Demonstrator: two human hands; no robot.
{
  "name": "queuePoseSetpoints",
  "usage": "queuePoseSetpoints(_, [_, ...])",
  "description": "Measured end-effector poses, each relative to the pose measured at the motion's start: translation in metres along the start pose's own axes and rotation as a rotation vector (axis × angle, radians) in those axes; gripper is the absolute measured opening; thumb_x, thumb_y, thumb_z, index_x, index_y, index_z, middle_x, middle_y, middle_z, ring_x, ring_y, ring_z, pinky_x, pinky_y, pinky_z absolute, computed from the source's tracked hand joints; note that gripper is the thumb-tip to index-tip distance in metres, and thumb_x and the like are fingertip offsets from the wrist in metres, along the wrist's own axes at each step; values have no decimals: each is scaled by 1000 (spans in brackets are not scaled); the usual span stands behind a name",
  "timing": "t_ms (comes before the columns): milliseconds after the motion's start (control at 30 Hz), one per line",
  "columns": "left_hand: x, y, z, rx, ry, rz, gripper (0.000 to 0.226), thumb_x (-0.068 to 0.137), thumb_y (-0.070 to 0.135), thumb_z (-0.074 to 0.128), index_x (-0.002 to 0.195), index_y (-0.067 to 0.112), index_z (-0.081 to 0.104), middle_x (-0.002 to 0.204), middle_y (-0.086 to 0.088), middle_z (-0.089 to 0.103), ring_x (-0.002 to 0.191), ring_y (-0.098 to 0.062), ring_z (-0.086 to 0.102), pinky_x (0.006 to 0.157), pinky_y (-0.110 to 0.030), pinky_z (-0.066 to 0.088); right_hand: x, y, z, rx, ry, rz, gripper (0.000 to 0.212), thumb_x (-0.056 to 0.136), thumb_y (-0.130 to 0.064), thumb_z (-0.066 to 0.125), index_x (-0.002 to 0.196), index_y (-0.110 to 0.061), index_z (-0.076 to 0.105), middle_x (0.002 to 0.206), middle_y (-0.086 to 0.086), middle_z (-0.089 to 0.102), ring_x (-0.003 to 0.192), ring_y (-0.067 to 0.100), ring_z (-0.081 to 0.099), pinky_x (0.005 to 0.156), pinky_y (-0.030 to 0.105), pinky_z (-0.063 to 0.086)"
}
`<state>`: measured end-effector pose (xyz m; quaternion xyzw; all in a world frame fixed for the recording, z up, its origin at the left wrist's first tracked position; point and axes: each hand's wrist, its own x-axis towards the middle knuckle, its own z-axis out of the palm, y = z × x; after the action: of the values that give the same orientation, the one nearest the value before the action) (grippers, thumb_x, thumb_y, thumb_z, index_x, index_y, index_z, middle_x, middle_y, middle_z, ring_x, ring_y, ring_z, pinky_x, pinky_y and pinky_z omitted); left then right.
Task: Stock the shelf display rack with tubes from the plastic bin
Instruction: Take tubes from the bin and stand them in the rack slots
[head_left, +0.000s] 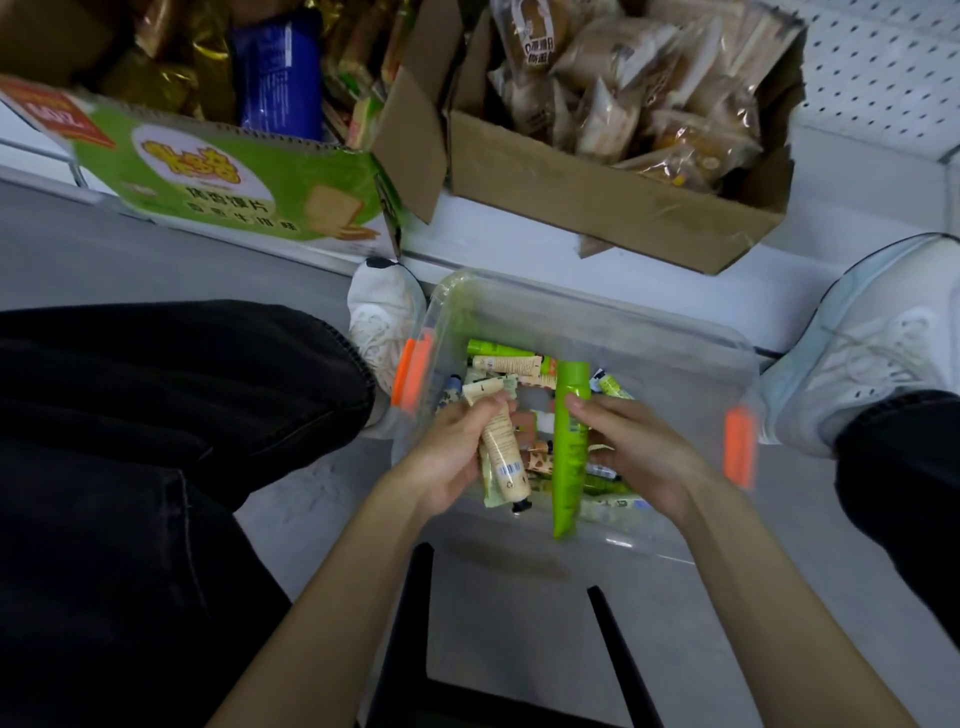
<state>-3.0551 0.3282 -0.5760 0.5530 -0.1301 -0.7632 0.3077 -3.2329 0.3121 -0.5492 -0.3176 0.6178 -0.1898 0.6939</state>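
left hand (449, 454): curled round cream tube (503, 447), black cap nearest wrist | right hand (636, 449): pinching bright green tube (570, 441) | clear plastic bin (675, 374), orange latches, beneath both

Dim, cool, even light, glare on snack wrappers (618, 119) upper right, green tube (569, 452) in my right hand (641, 452) smeared by motion, beige tube (504, 452) in my left hand (447, 457) sharper, wide-angle bending at frame edges.
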Motion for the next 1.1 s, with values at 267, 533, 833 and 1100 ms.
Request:
queuePoseSetpoints(267, [-10, -13, -2, 92, -132, -46, 41, 89, 40, 53, 116, 11, 64, 107, -11, 72, 94, -20, 70, 76, -34, 58, 10, -3, 17, -86, -58, 57, 43, 80, -37, 71, 110, -7, 64, 70, -1, 56, 55, 9, 52, 56, 22, 50])
queuePoseSetpoints(533, [-9, -16, -15, 83, 53, 23, 39, 74, 22, 77, 111, 15, 66, 97, -8, 75, 94, -24, 70, 85, -40, 55, 27, 4, 6, 28, -23, 36, 33, 88, -37, 59, 93, -5, 65, 76, 7, 69, 65, 14, 67, 58, 21, 53])
queuePoseSetpoints(833, [5, 10, -46, 67, 91, 95, 20, 82, 9, 66, 102, 9, 67, 95, -12, 75, 81, -24, 73, 65, -36, 59, 79, 92, -40, -297, 82, 122, 21, 87, -24, 66, 104, -12, 67, 106, 1, 64, 108, 19, 58, 92, 28, 46])
queuePoseSetpoints(1100, [30, 27, -58, 348, 66, 53, 49, 63, 20, 79, 108, 3, 68, 99, -10, 75, 96, -24, 71, 90, -43, 51, 128, 130, -36, -474, -33, 127, 45, 85, -25, 69, 125, -6, 58, 119, 1, 56, 112, 13, 51, 90, 22, 41])
